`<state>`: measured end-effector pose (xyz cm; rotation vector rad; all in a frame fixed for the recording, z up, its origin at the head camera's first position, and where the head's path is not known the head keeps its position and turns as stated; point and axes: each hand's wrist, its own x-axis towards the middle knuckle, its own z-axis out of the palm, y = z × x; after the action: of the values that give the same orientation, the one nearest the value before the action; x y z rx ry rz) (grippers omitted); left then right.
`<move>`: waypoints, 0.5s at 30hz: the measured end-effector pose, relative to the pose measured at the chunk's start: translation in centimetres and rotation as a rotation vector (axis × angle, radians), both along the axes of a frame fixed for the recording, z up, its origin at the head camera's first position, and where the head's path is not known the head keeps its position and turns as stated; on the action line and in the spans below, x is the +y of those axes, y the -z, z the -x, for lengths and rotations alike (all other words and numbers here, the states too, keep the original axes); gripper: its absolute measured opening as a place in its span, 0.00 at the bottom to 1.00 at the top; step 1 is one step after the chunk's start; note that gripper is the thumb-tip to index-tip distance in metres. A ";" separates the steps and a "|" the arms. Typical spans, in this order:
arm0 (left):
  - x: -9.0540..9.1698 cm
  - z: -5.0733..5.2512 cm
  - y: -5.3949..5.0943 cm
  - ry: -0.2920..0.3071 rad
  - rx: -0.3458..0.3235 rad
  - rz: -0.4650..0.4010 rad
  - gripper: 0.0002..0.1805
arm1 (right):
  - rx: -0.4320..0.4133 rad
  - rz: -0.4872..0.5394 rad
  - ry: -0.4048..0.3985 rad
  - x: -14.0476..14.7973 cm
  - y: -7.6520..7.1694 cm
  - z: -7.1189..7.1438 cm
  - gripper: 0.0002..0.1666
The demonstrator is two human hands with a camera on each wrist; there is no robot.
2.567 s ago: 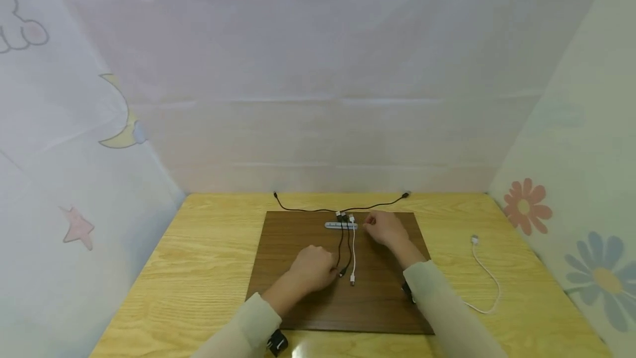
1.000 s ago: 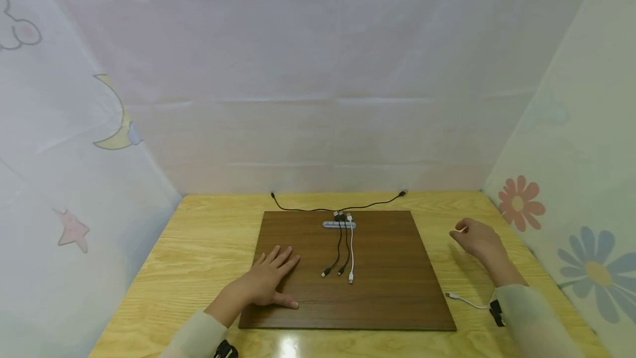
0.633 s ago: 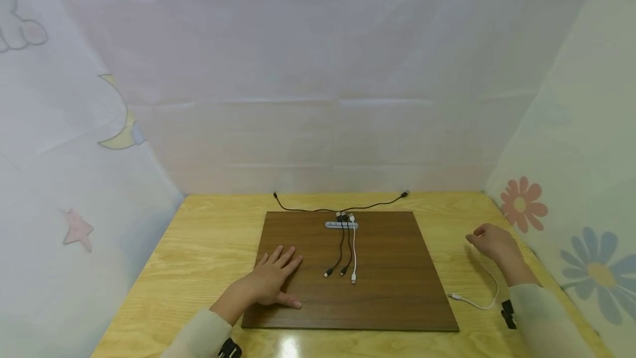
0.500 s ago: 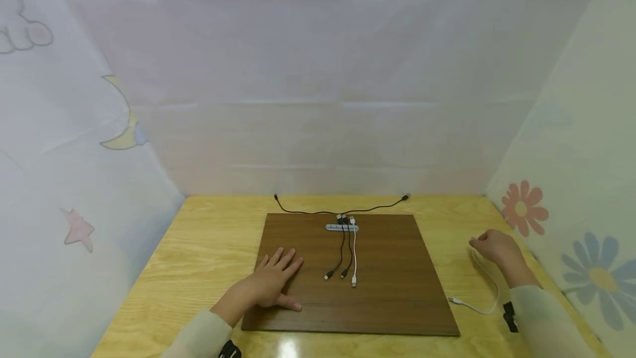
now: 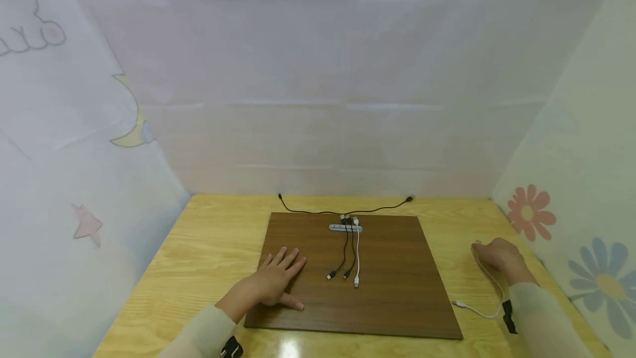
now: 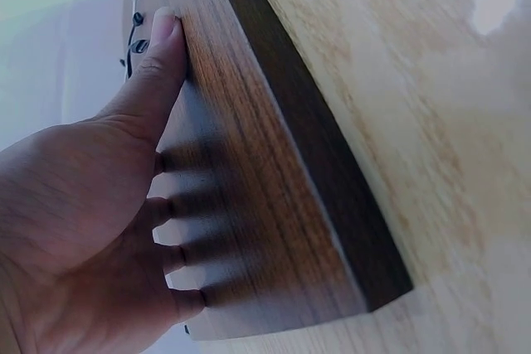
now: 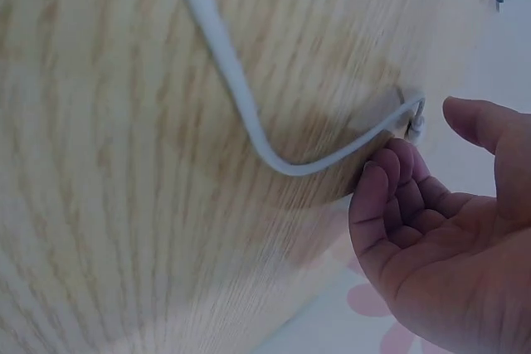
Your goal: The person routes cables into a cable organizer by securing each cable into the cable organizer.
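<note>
My left hand (image 5: 270, 282) lies with spread, straight fingers on the left part of a dark wooden board (image 5: 397, 297); the left wrist view shows its thumb (image 6: 158, 55) along the surface. Right of the board, my right hand (image 5: 502, 256) is down by the far end of a loose white USB cable (image 5: 486, 315). In the right wrist view the cable's plug (image 7: 416, 128) sits between the thumb and the loosely curled fingers (image 7: 373, 196), with the thumb apart from them. The cable's near plug (image 5: 460, 304) lies beside the board's right edge.
On the board, a pale cable holder (image 5: 335, 227) bears two short black cables (image 5: 346, 247) and a white cable (image 5: 358, 258), side by side. Another black cable (image 5: 318, 212) stretches along the table behind the board. Printed cloth walls (image 5: 318, 98) enclose the yellow wooden table (image 5: 208, 236).
My left hand has left a black cable's end and now lies flat on the board. My right hand has gone from beside the holder to the right, then lowered to the loose white cable.
</note>
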<state>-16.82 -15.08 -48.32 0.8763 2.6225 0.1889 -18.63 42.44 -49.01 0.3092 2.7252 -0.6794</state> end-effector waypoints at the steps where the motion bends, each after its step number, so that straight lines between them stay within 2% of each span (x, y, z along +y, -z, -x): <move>1: 0.0 0.0 0.1 0.000 0.003 0.000 0.58 | 0.005 0.014 0.008 0.0 0.1 0.1 0.33; 8: 0.1 0.2 0.4 -0.004 0.004 0.021 0.59 | -0.023 0.075 0.032 -0.2 0.6 0.6 0.33; 15: 0.1 0.3 0.2 0.002 0.002 0.024 0.59 | 0.028 0.034 0.032 -0.3 0.8 0.8 0.29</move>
<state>-17.09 -14.97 -48.53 0.8717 2.6203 0.1552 -19.43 42.13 -49.80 0.3380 2.7373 -0.7428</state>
